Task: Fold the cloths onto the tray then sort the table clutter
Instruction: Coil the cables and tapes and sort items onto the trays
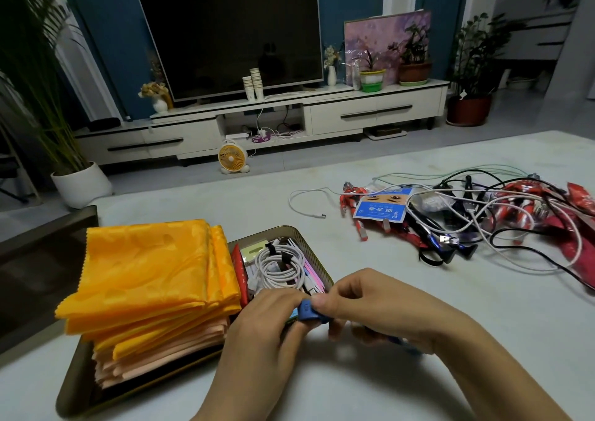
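on the left, our folded cloths (145, 272) sit piled on the tray (74, 398). our left hand (257, 327) and right hand (380, 311) meet at the tray's right edge. both pinch a small blue thing (310, 312) with curled fingers. the tray is to its left, nearest our left hand. the tangled clutter (483, 221) lies well apart on the right.

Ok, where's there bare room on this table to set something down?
Free: the pale tabletop between the brown tray's right rim and the red toy figure; beyond the tray; right of the right hand pinching a small blue piece. Crowded: the tray, filled by folded orange cloths and a coiled white cable, and the tangled black-and-white cables.
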`<action>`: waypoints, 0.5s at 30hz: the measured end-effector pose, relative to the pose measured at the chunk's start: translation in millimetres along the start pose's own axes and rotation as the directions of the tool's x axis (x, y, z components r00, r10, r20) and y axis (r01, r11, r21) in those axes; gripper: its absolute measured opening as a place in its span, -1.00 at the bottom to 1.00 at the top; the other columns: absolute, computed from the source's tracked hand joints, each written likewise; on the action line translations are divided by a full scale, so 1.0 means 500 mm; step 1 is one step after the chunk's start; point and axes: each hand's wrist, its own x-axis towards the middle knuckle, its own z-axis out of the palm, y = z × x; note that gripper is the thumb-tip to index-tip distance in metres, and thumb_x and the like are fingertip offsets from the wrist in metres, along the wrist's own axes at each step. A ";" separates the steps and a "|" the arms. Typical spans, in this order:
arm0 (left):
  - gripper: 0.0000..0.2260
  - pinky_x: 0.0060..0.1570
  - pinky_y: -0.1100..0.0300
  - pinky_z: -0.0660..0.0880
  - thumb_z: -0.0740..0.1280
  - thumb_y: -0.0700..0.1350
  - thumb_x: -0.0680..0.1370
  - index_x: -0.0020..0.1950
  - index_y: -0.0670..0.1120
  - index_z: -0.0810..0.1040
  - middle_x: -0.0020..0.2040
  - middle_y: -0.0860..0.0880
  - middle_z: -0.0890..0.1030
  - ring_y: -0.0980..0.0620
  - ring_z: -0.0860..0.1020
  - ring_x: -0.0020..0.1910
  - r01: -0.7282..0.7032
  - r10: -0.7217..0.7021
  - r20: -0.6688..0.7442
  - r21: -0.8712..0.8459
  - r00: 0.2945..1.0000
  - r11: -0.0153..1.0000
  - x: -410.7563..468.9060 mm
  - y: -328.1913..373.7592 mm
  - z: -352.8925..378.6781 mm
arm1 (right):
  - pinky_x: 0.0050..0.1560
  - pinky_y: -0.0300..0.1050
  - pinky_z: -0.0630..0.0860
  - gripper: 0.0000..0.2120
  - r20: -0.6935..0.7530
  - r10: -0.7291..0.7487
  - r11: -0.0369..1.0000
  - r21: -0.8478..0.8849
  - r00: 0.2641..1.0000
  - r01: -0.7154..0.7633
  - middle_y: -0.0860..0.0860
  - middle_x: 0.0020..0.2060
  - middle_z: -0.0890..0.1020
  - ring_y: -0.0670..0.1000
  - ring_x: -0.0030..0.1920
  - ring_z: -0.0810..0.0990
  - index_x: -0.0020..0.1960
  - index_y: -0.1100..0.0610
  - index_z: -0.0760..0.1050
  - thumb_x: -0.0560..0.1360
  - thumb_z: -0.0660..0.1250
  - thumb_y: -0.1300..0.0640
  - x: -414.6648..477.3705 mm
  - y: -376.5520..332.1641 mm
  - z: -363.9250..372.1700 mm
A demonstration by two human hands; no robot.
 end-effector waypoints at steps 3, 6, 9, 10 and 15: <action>-0.75 -0.02 0.48 0.39 0.24 0.06 0.43 0.10 0.23 0.48 0.01 0.25 0.54 0.29 0.50 0.00 0.078 -0.079 -0.004 -0.126 0.997 0.989 0.005 0.012 -0.010 | -0.50 -0.33 0.24 -0.70 -0.017 0.001 1.000 0.025 1.000 -0.001 -0.04 -0.40 0.60 -0.13 -0.52 0.34 -0.23 0.10 0.60 0.41 0.36 -0.15 0.002 0.000 0.001; -0.69 0.00 0.39 0.49 0.42 0.09 0.32 0.04 0.30 0.59 0.00 0.22 0.63 0.22 0.58 0.03 0.239 -0.267 0.019 -0.511 0.963 0.825 0.013 0.042 -0.019 | -0.55 -0.34 0.17 -0.66 0.060 -0.025 0.984 0.180 0.998 0.014 -0.03 -0.43 0.56 -0.13 -0.54 0.31 -0.26 0.11 0.58 0.33 0.33 -0.19 -0.004 -0.004 -0.009; -0.66 -0.14 0.35 0.53 0.60 0.06 0.19 -0.07 0.20 0.68 -0.04 0.05 0.69 0.13 0.64 -0.03 0.367 -0.418 0.166 -0.807 0.893 0.463 0.019 0.060 -0.021 | -0.57 -0.36 0.14 -0.64 0.136 -0.061 0.925 0.379 0.989 0.005 0.00 -0.42 0.52 -0.15 -0.57 0.30 -0.13 0.12 0.57 0.35 0.28 -0.17 -0.002 -0.005 -0.002; -0.61 -0.17 0.35 0.54 0.61 0.14 0.12 -0.08 0.15 0.69 -0.05 -0.01 0.69 0.09 0.65 -0.05 0.383 -0.440 0.198 -0.839 0.876 0.387 0.019 0.059 -0.022 | -0.57 -0.37 0.16 -0.62 0.155 -0.062 0.903 0.430 0.986 -0.011 0.00 -0.42 0.51 -0.16 -0.58 0.30 -0.06 0.13 0.56 0.36 0.28 -0.17 0.002 -0.005 0.004; -0.48 -0.14 0.34 0.54 0.60 0.23 0.02 -0.10 0.06 0.71 -0.06 -0.09 0.69 0.05 0.65 -0.06 0.388 -0.537 0.187 -0.875 0.823 0.290 0.019 0.052 -0.021 | -0.52 -0.35 0.26 -0.57 0.139 -0.072 0.906 0.424 0.988 0.006 0.01 -0.41 0.52 -0.13 -0.54 0.36 -0.04 0.16 0.57 0.36 0.26 -0.19 0.010 -0.004 0.018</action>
